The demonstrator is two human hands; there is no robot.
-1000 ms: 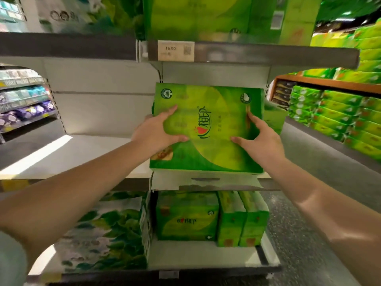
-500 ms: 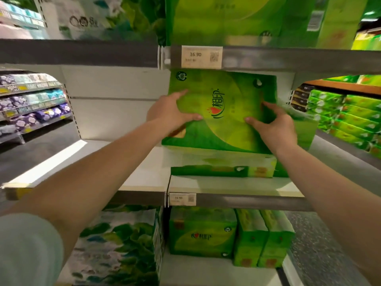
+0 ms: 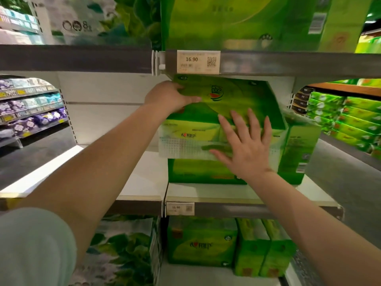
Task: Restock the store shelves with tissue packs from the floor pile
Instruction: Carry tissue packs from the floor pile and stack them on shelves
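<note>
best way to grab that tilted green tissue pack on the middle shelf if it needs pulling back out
Take the green tissue pack by its two side edges, coming from the aisle front. It leans with its broad face up and its top tucked under the upper shelf, so only the sides and near edge are free.

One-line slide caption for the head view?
Left hand grips the tilted green tissue pack while the open right hand presses its front onto the shelf.

Person's body, seen from a head-worn camera: left hand [image 3: 169,97] and right hand [image 3: 246,148] bare, without rings or gloves; forearms uncovered; pale grey-green short sleeve [image 3: 35,248] on the left upper arm.
</note>
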